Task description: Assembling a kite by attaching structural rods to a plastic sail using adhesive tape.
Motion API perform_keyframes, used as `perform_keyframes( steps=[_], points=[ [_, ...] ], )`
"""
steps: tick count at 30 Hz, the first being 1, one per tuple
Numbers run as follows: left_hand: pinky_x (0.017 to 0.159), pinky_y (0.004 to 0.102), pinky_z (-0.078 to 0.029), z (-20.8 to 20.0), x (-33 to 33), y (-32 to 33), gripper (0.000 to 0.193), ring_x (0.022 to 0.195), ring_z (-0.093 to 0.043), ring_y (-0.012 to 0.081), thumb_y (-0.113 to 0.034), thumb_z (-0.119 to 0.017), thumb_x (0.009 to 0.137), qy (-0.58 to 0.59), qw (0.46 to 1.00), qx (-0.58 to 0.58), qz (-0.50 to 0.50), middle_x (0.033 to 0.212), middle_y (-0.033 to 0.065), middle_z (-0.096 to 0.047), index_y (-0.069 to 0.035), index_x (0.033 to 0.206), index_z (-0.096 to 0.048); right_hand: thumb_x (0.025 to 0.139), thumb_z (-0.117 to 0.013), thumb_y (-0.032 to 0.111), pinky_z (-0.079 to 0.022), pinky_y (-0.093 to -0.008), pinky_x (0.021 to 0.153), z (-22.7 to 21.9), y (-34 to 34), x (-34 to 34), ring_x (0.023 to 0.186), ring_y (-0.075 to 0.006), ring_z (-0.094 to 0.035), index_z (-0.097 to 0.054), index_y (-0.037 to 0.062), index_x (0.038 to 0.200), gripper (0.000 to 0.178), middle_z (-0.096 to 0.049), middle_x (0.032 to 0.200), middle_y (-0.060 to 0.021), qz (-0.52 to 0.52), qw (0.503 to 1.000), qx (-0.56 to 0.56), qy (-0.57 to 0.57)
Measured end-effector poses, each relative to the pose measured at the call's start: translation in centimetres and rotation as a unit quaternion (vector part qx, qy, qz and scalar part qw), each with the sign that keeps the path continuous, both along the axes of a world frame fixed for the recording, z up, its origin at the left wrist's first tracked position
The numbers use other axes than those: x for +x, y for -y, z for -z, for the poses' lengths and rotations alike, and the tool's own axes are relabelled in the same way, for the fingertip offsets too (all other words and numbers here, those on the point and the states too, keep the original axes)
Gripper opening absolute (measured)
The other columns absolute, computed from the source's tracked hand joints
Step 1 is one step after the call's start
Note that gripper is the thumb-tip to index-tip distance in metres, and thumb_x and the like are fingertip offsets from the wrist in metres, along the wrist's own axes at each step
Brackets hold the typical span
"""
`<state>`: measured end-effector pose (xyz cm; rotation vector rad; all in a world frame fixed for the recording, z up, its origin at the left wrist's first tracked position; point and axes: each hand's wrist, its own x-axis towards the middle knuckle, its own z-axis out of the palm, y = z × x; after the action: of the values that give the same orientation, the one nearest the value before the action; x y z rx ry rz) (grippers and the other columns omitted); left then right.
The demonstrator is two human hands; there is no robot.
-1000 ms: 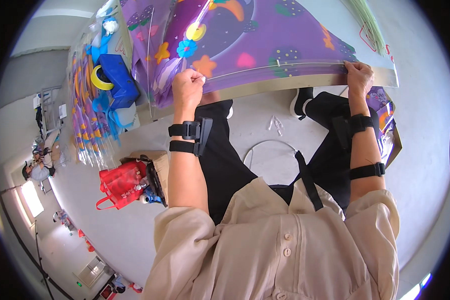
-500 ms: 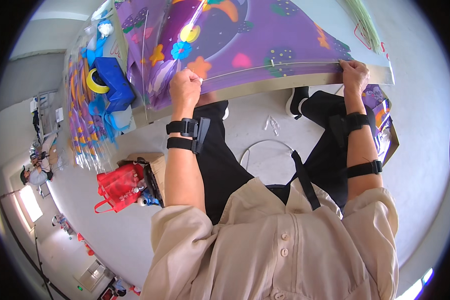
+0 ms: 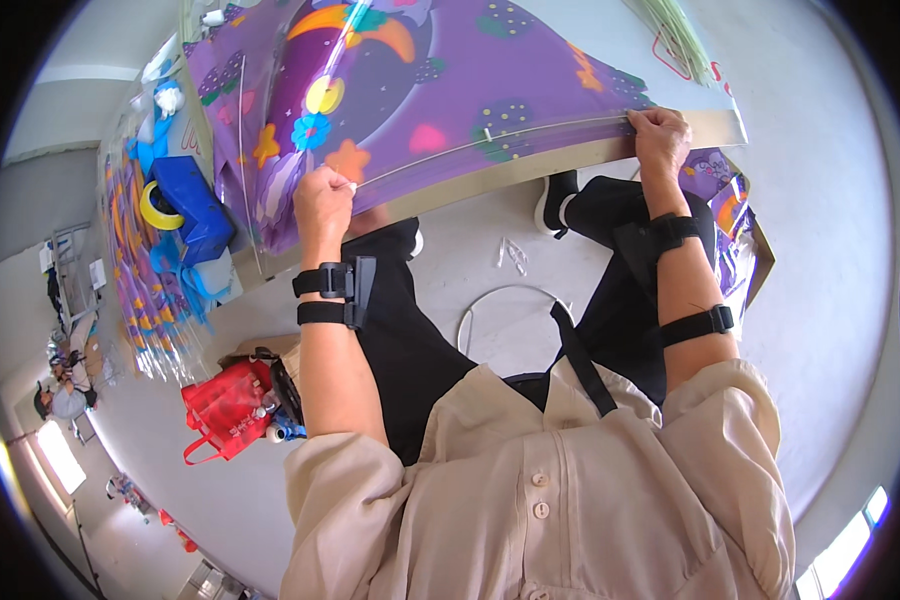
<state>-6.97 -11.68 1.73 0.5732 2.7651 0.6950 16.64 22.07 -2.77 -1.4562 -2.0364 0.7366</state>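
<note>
Grey floor fills the lower part of the head view, with a pale worktable (image 3: 715, 125) running across the top and bending with the lens.

On the table lies a large purple sheet (image 3: 450, 90) printed with an orange crescent, stars, flowers and dotted clouds; its surface looks glossy. A thin pale rod (image 3: 490, 150) lies along the sheet's near edge, just inside the table's front rim. Its long axis runs left to right across the view, rising slightly toward the person's right.

The left hand (image 3: 322, 205) is raised in front of the person, forearm upright in the picture, with two black straps around the wrist. Its fingers are clenched, pinching the left end of the rod against the sheet's edge.

The right hand (image 3: 660, 135) reaches further out, arm nearly straight, with black straps at the wrist and mid-forearm. Its fingers curl down over the right end of the rod and the sheet edge at the table rim; whether they pinch the rod or only press on it cannot be told.

Left of the table sit a blue box (image 3: 195, 205) with a yellow tape roll (image 3: 155, 205) and a stack of more colourful sheets (image 3: 140, 270). A red bag (image 3: 225, 410) rests on the floor by the person's left elbow.
</note>
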Motion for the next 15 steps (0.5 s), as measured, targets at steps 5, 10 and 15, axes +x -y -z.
perform_keyframes(
  steps=[5,10,15],
  points=[
    [0.064,0.0370,-0.047,0.2,-0.1,-0.1,0.010,0.068,-0.062,0.0299,-0.010,-0.069,0.068,0.013,1.000,0.001,-0.001,0.070,0.0148,-0.063,-0.002,0.072,-0.065,0.064,-0.072,0.021,-0.046,-0.0366,0.078,-0.4,0.2,-0.1,0.086,-0.0303,-0.058,-0.068,0.0038,0.068,0.019,-0.062,0.088,-0.0144,0.012,1.000,0.002,0.013],
    [0.064,0.0369,-0.048,0.6,-0.6,0.0,0.012,0.067,-0.062,0.0296,-0.011,-0.071,0.067,0.021,1.000,-0.015,-0.008,0.070,0.0149,-0.063,-0.002,0.072,-0.065,0.063,-0.072,0.020,-0.047,-0.0374,0.075,-1.0,-0.9,0.2,0.080,-0.0317,-0.059,-0.068,0.0036,0.068,0.018,-0.062,0.085,-0.0155,0.040,0.997,-0.058,0.045],
    [0.062,0.0357,-0.047,1.1,-1.4,0.2,0.014,0.063,-0.061,0.0259,-0.010,-0.073,0.065,0.065,0.997,-0.008,-0.038,0.067,0.0146,-0.063,0.000,0.069,-0.063,0.064,-0.069,0.013,-0.048,-0.0369,0.073,-1.2,-1.5,1.4,0.074,-0.0322,-0.060,-0.069,0.0038,0.077,0.016,-0.061,0.080,-0.0152,0.008,0.999,-0.048,0.015]
  ],
)
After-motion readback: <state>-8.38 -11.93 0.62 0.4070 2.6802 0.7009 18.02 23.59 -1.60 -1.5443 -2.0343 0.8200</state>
